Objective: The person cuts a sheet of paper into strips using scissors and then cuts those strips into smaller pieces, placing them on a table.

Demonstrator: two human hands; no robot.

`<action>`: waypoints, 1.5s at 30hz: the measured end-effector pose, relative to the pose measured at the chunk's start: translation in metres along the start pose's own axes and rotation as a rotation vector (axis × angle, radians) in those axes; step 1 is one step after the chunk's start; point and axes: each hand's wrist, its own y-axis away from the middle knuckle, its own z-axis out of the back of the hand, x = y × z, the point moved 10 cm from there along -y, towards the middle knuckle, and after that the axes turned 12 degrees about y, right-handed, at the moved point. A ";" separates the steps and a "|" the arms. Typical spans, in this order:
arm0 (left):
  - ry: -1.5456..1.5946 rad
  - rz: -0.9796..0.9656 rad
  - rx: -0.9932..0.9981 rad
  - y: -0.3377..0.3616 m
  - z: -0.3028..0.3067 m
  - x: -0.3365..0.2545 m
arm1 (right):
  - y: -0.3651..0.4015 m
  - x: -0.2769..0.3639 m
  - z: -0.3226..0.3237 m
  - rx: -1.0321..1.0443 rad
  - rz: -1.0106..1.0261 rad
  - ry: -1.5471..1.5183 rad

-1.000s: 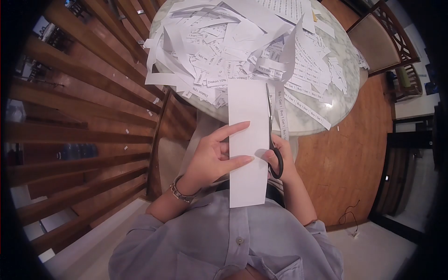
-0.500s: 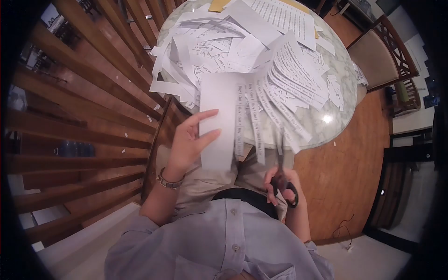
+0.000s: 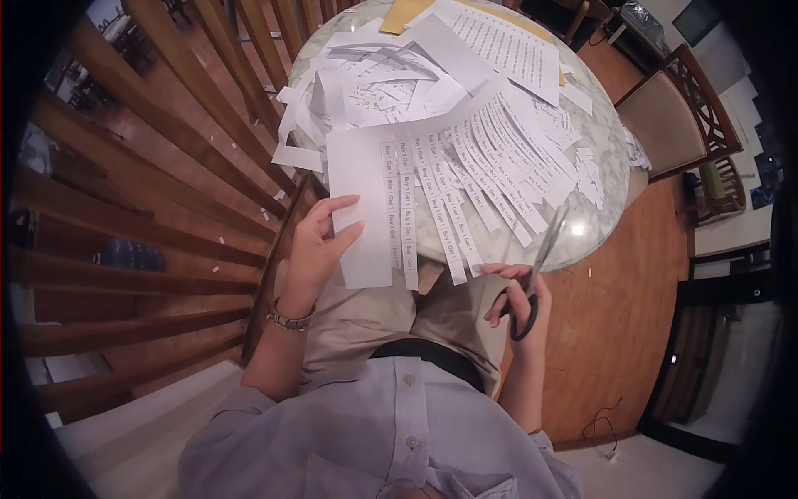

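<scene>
A printed sheet [image 3: 357, 183], cut into several long strips reading "Buy 1 Get 1", hangs over the near edge of the round marble table [image 3: 603, 204]. My left hand [image 3: 327, 237] pinches its left margin between thumb and fingers. In my right hand [image 3: 519, 303] are black-handled scissors [image 3: 549, 249], their blades pointing up and to the right, away from the strips. My right fingertips are beside the lower end of one strip; whether they touch it is unclear. The strips fan out to the right across the table.
Cut paper slips [image 3: 382, 100] are heaped on the table, with more printed sheets [image 3: 507, 50] and a yellow envelope [image 3: 405, 12] behind. A chair [image 3: 665, 112] stands at the right. Wooden slats [image 3: 158, 141] line the left side. Small paper bits lie on the floor.
The sheet has shifted left with my left hand, and its strips are spread wider. My right hand has risen, and the scissors have turned away to the right from the strips.
</scene>
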 end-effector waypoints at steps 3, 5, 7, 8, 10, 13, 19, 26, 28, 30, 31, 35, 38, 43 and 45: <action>-0.014 0.087 0.043 0.005 0.001 0.004 | 0.004 -0.006 -0.010 0.015 -0.017 -0.023; 0.061 0.109 0.058 0.009 -0.002 -0.003 | 0.005 -0.009 -0.004 -0.055 -0.031 0.007; 0.138 0.135 0.076 0.011 -0.005 -0.004 | 0.006 -0.012 0.003 -0.082 -0.058 -0.039; 0.179 0.157 0.084 0.012 -0.006 -0.002 | 0.008 -0.015 0.007 -0.109 -0.083 -0.082; 0.220 0.180 0.094 0.014 -0.010 -0.003 | 0.010 -0.014 0.008 -0.103 -0.082 -0.096; 0.280 0.174 0.137 0.016 -0.021 -0.009 | 0.014 -0.013 0.007 -0.097 -0.066 -0.112; 0.439 0.176 0.124 0.013 -0.019 -0.011 | 0.022 -0.019 0.007 -0.102 -0.081 -0.040; 0.222 0.052 0.110 0.006 -0.019 -0.037 | 0.023 -0.016 0.044 -0.295 -0.022 -0.072; 0.155 0.032 0.126 -0.002 -0.019 -0.050 | 0.024 -0.014 0.053 -0.345 -0.016 -0.084; -0.156 0.088 0.191 -0.011 -0.020 -0.050 | 0.024 -0.014 0.054 -0.346 -0.012 -0.091; -0.230 -0.004 0.186 -0.016 -0.022 -0.061 | 0.025 -0.015 0.054 -0.350 -0.020 -0.070; -0.243 -0.041 0.099 -0.032 -0.018 -0.056 | 0.025 -0.022 0.052 -0.341 -0.042 -0.044; -0.310 -0.280 0.034 -0.041 -0.023 -0.074 | 0.025 -0.025 0.053 -0.342 -0.071 -0.036; -0.815 -0.320 0.091 -0.060 -0.052 -0.087 | 0.026 -0.021 0.055 -0.347 -0.045 -0.068; -0.849 -0.205 0.224 -0.062 -0.067 -0.088 | 0.027 -0.022 0.056 -0.347 -0.034 -0.085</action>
